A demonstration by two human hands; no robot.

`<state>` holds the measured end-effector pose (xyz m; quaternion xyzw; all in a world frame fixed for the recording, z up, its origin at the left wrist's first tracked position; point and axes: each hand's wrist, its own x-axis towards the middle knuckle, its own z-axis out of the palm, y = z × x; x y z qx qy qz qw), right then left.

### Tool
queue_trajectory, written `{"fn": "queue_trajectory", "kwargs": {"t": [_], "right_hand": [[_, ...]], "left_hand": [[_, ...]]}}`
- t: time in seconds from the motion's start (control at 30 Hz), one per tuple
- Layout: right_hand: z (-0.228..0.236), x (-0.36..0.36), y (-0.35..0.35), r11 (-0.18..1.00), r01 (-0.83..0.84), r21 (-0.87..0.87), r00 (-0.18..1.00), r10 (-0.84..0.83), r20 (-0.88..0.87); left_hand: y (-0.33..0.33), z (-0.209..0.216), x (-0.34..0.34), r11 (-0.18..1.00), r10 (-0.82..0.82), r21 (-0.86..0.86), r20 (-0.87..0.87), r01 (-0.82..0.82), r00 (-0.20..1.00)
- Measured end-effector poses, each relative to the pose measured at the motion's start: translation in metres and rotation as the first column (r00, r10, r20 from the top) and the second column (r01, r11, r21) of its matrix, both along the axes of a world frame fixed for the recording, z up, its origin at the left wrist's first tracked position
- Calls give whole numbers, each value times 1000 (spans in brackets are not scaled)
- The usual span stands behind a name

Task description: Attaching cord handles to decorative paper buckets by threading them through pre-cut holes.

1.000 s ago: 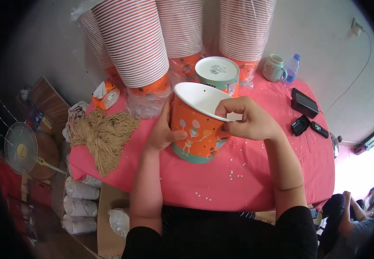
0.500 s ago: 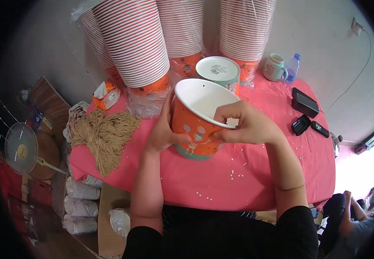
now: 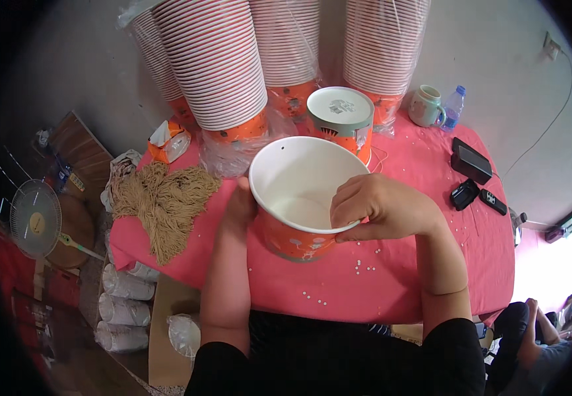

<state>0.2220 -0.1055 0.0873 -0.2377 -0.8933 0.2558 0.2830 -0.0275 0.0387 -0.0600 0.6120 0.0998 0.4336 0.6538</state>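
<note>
I hold an orange paper bucket (image 3: 297, 245) with a white inside above the table, its open mouth tilted toward me. A small dark hole shows in its far wall, just under the rim. My left hand (image 3: 238, 210) is closed against the bucket's left side, its fingers partly hidden behind the wall. My right hand (image 3: 383, 208) grips the near right rim, with curled fingers inside and the thumb outside. Whether a small thing is also between those fingers cannot be seen. Behind stands an upside-down bucket (image 3: 340, 109) with a grey-green band, an orange cord (image 3: 381, 156) beside it.
Tall stacks of paper buckets (image 3: 213, 66) in plastic line the back of the pink-covered table (image 3: 286, 294). Tan cords (image 3: 164, 201) lie in a bundle at left. Small white discs (image 3: 365, 266) are scattered nearby. A mug (image 3: 426, 105), bottle (image 3: 454, 107) and black box (image 3: 471, 160) sit right.
The held bucket has tipped toward me, so more of its inside shows. My left hand has shifted back along its side, and my right hand has moved slightly right and lower.
</note>
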Motion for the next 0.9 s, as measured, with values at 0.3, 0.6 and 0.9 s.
{"fn": "queue_trajectory", "kwargs": {"t": [0.3,0.6,0.9], "right_hand": [[1,9,-3,984,107,-139,975,-77,207],[4,37,-5,953,275,130,946,-292,141],[28,45,-18,639,736,222,645,-762,58]], "left_hand": [[-18,21,3,989,141,54,-129,-135,982],[-9,18,-15,977,194,-66,-145,-205,970],[-5,29,-14,899,418,-141,-10,-415,908]]}}
